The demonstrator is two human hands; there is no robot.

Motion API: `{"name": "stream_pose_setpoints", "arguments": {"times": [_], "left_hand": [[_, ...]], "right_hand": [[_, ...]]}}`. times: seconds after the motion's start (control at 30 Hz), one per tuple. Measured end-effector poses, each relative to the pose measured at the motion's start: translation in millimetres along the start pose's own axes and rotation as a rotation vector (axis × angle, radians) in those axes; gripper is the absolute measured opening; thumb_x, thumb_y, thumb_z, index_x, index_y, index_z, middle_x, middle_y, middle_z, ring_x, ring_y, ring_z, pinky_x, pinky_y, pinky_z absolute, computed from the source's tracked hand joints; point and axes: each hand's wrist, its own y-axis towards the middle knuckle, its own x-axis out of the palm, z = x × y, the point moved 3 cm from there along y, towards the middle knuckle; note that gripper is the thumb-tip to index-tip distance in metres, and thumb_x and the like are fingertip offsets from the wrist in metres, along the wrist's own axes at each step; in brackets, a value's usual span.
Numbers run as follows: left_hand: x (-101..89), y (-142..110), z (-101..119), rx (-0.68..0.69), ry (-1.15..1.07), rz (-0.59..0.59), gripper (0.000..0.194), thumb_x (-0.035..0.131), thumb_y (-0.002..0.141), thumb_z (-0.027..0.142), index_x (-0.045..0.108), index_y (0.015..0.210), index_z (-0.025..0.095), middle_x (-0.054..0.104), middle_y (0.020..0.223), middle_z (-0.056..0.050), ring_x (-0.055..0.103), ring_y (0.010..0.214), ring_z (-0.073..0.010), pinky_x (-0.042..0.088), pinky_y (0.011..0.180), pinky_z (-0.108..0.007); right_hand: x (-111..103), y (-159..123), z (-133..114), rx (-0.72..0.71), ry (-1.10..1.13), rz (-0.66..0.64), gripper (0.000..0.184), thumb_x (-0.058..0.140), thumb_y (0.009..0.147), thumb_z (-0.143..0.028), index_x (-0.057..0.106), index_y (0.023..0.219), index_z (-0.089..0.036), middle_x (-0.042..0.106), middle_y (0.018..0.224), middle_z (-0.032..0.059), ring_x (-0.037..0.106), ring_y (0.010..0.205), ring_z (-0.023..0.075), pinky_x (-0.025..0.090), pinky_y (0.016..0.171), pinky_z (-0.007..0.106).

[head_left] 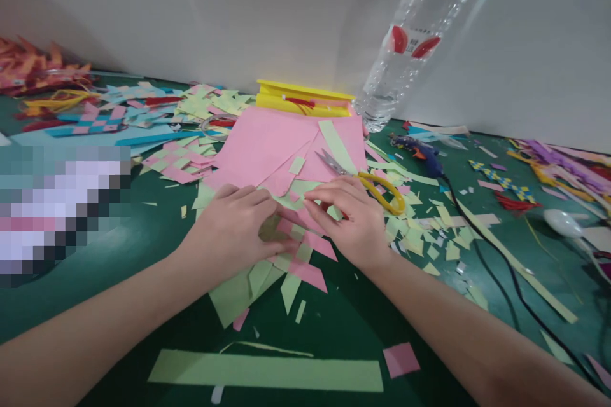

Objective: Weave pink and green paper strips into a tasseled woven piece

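Observation:
My left hand (238, 219) is closed on a woven piece of pink and green paper strips (305, 267), with its thumb on top. The strip ends fan out towards me. Close by on the right, the thumb and fingers of my right hand (351, 216) are pinched together over the piece's far side; what lies between the fingertips is too small to make out. Just beyond that hand lie scissors with yellow handles (384, 194), blades pointing left. They rest on pink paper sheets (267, 140), beside a pale green strip (338, 146). Part of the weave is hidden beneath my fingers.
A large clear bottle (413, 44) leans at the white wall, beside a yellow folder-like object (305, 102). A blue glue gun (424, 156) trails a black cord across the right side. Paper scraps (420, 235) litter the green table (157, 229). A long green strip (267, 370) lies in front.

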Motion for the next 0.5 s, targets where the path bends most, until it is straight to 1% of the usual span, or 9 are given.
{"name": "stream_pose_setpoints", "arguments": {"times": [0.13,0.2,0.27,0.33,0.43,0.5], "left_hand": [[1.2,-1.1,2.0,-0.012,0.044,-0.015,0.032,0.062,0.080,0.050,0.062,0.081,0.018,0.066,0.086,-0.005,0.059,0.080,-0.0243,0.037,0.074,-0.040],[1.3,-0.6,1.8,-0.019,-0.008,-0.021,0.032,0.062,0.080,0.050,0.061,0.081,0.018,0.065,0.088,-0.004,0.059,0.081,-0.0241,0.036,0.075,-0.040],[1.8,0.3,0.8,-0.044,-0.124,-0.020,0.031,0.064,0.079,0.049,0.060,0.082,0.019,0.065,0.088,-0.003,0.060,0.083,-0.0237,0.036,0.076,-0.039],[2.8,1.3,-0.6,-0.107,-0.256,-0.023,0.028,0.067,0.077,0.047,0.059,0.082,0.021,0.065,0.084,-0.001,0.059,0.080,-0.0221,0.037,0.075,-0.037],[4.1,1.6,-2.2,-0.274,-0.469,-0.043,0.026,0.067,0.075,0.044,0.056,0.078,0.021,0.063,0.071,0.002,0.056,0.064,-0.0172,0.040,0.061,-0.030],[4.0,0.7,-1.7,-0.361,-0.622,-0.032,0.024,0.066,0.074,0.041,0.056,0.081,0.021,0.062,0.068,0.003,0.054,0.059,-0.0144,0.039,0.052,-0.025]], "right_hand": [[0.3,0.0,-0.3,0.020,0.006,-0.012,0.008,0.062,0.086,-0.017,0.066,0.082,-0.021,0.074,0.077,-0.0002,0.067,0.068,0.0136,0.050,0.083,0.036],[0.3,0.2,-1.1,0.007,0.013,-0.014,0.008,0.062,0.085,-0.016,0.067,0.082,-0.021,0.074,0.078,-0.0004,0.067,0.068,0.0131,0.049,0.083,0.036],[0.4,0.4,-2.7,-0.027,0.019,-0.020,0.007,0.062,0.085,-0.015,0.067,0.083,-0.020,0.075,0.079,0.0002,0.068,0.070,0.0131,0.049,0.082,0.035],[0.5,0.4,-4.7,-0.063,0.011,-0.019,0.006,0.063,0.085,-0.016,0.066,0.083,-0.020,0.075,0.080,0.0001,0.068,0.071,0.0128,0.049,0.082,0.034],[0.8,-0.6,-6.9,-0.100,-0.020,-0.010,0.004,0.065,0.085,-0.017,0.066,0.083,-0.020,0.075,0.078,-0.0007,0.068,0.071,0.0123,0.048,0.084,0.033],[1.5,-1.8,-7.5,-0.112,-0.031,-0.022,0.005,0.065,0.085,-0.016,0.066,0.084,-0.021,0.075,0.079,-0.0009,0.069,0.072,0.0123,0.047,0.086,0.033]]}}
